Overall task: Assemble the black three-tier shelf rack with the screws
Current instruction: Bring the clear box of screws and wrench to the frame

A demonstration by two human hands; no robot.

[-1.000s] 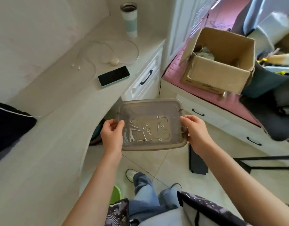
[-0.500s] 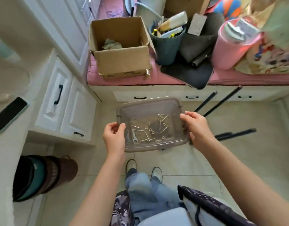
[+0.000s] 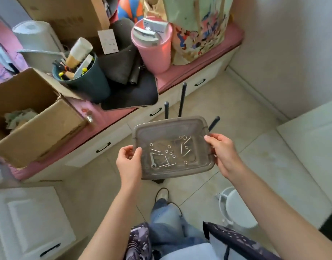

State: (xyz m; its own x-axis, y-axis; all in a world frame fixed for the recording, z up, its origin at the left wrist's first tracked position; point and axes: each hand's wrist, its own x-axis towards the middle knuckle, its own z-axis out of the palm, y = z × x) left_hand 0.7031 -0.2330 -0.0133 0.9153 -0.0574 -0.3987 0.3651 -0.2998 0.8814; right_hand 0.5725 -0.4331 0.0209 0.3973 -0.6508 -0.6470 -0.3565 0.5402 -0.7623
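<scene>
Two hands carry the hardware tray [image 3: 172, 128] above the floor: my left hand [image 3: 129, 164] and right hand [image 3: 220, 152] each pinch a short rim. Thin plastic, light and flexible; loose screws [image 3: 185, 150] and spanner [image 3: 153, 162] likely slide if tilted, so I keep it level.

The tray [image 3: 172, 128] I hold is see-through grey plastic, smooth and a bit cloudy. In it lie shiny silver metal screws [image 3: 185, 153], little metal rings [image 3: 169, 152] and a small metal wrench [image 3: 153, 162]. Behind the tray stand black poles [image 3: 182, 98] with a dull finish. Left of the tray is a brown cardboard box [image 3: 35, 124], rough and matt. The pink bucket [image 3: 155, 51] looks like smooth plastic. The floor [image 3: 236, 109] has smooth pale tiles.
</scene>
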